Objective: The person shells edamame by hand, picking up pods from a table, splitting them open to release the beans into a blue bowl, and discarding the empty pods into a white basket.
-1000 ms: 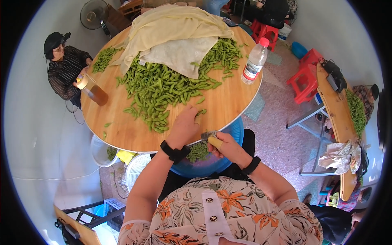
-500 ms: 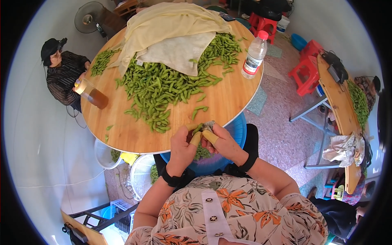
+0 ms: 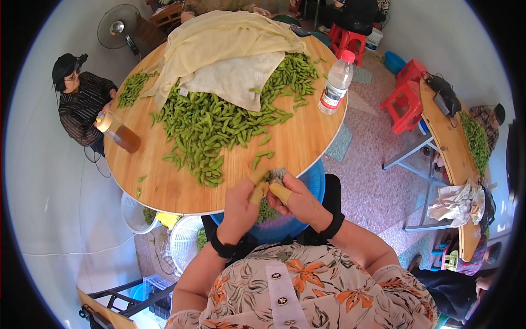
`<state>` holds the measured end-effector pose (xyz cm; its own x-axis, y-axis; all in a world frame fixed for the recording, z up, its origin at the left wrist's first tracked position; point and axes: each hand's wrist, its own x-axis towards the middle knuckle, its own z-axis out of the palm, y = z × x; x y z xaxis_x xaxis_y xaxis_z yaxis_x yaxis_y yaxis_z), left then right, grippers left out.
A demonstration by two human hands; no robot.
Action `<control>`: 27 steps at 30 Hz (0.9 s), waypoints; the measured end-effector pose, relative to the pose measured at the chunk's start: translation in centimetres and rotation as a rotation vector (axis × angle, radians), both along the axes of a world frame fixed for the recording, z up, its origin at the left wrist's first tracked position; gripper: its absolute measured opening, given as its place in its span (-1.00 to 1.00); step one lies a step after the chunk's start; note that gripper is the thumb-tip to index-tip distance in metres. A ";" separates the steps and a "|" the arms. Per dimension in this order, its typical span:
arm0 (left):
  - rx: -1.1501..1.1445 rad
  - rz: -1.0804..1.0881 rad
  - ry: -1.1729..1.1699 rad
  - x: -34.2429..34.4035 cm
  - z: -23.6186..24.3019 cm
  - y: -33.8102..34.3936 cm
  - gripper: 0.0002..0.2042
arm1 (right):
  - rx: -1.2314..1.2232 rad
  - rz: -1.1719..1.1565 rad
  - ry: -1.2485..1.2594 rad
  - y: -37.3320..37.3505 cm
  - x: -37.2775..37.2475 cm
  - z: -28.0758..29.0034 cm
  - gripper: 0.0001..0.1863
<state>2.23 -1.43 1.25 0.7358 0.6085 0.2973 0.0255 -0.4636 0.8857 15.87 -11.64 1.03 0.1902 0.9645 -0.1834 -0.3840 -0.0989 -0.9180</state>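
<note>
Both hands meet just over the near table edge, wearing pale yellow finger covers. My left hand (image 3: 243, 202) is closed on a green soybean pod (image 3: 266, 177), mostly hidden by the fingers. My right hand (image 3: 303, 204) is closed against it, a grey fuzzy wrap (image 3: 278, 173) at its fingertips; whether it grips part of the pod is hidden. Below them a blue basin (image 3: 316, 186) holds green beans (image 3: 267, 211). A heap of green pods (image 3: 211, 123) covers the middle of the round wooden table (image 3: 164, 189), with a few loose pods (image 3: 262, 157) close to my hands.
A yellowish cloth (image 3: 219, 41) drapes the heap's far side. A clear bottle (image 3: 336, 85) stands right, a brown-liquid bottle (image 3: 121, 133) left. White baskets (image 3: 186, 237) sit below the table's left. A person (image 3: 82, 104) sits at left; red stools (image 3: 402, 104) and another table (image 3: 438, 120) lie right.
The view has shifted slightly, so the table sits lower and farther left. My fingers have drawn together, and less of the pod shows now.
</note>
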 end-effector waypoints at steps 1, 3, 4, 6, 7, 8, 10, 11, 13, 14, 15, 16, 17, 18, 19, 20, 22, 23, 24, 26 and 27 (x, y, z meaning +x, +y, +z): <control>0.444 0.018 0.057 -0.1 0.4 -0.1 -0.69 | -0.001 0.001 -0.001 0.1 0.0 0.2 -0.87; 0.516 0.023 0.046 -0.5 -0.2 -0.2 -0.71 | -0.003 0.016 0.014 -0.2 -0.4 0.8 -0.88; 0.590 0.025 0.034 -0.9 -0.3 -0.4 -0.73 | -0.009 0.018 0.019 -0.3 -0.3 0.6 -0.88; -0.092 -0.026 0.036 -1.1 0.2 -0.7 -0.73 | -0.119 0.141 0.265 -0.1 0.6 -0.1 -0.88; -0.768 -0.075 0.028 -1.0 0.5 -0.7 -0.74 | -0.121 0.140 0.268 0.1 1.0 -0.5 -0.88; -0.770 -0.076 0.031 -0.9 -0.1 -0.1 -0.74 | -0.169 0.149 0.371 0.3 1.3 -0.9 -0.87; -1.328 -0.235 -0.173 -1.2 -1.3 1.0 -0.77 | -0.221 0.162 0.479 0.4 1.3 -1.4 -0.86; -1.330 -0.231 -0.172 -1.3 -1.7 0.8 -0.77 | -0.225 0.161 0.442 0.5 1.3 -1.5 -0.86; -0.751 -0.033 0.050 -0.8 -1.3 0.2 -0.80 | -0.230 0.152 0.405 0.5 1.5 -1.5 -0.86; -0.753 -0.037 0.052 -0.7 -1.6 0.3 -0.80 | -0.236 0.132 0.384 0.6 1.6 -1.4 -0.85; -0.168 0.015 0.052 -0.7 -2.1 0.3 -0.82 | -0.243 0.115 0.366 0.6 1.5 -1.3 -0.84; 0.417 0.064 0.048 -0.8 -2.3 0.3 -0.85 | -0.244 0.113 0.369 0.7 1.4 -1.1 -0.84; 0.416 0.061 0.050 -0.9 -2.4 0.3 -0.85 | -0.269 0.104 0.289 0.7 1.3 -0.6 -0.85; 0.457 0.088 0.085 -1.0 -2.1 0.1 -0.84 | -0.296 0.098 0.208 0.6 1.1 -0.3 -0.86; 0.499 0.116 0.121 -1.0 -2.0 0.0 -0.83 | -0.299 0.098 0.211 0.5 0.8 0.0 -0.86; 0.495 0.116 0.124 -0.8 -2.1 -0.3 -0.83 | -0.307 0.079 0.146 0.4 0.3 0.3 -0.87; 0.109 0.191 -0.079 0.0 -2.4 -0.9 -0.93 | -0.313 0.061 0.080 0.3 0.0 0.3 -0.88; 0.108 0.193 -0.078 -0.2 -2.7 -0.6 -0.93 | -0.277 0.057 0.023 0.2 -0.1 0.1 -0.88; -0.364 0.127 -0.080 -0.6 -2.9 -0.1 -0.92 | -0.240 0.055 -0.034 0.1 -0.2 -0.1 -0.87; -0.835 0.057 -0.080 -0.9 -3.1 0.3 -0.90 | -0.233 0.062 -0.083 -0.2 -0.2 -0.5 -0.87; -0.879 0.042 -0.061 -0.9 -3.0 0.3 -0.89 | -0.226 0.065 -0.133 -0.3 -0.2 -0.7 -0.87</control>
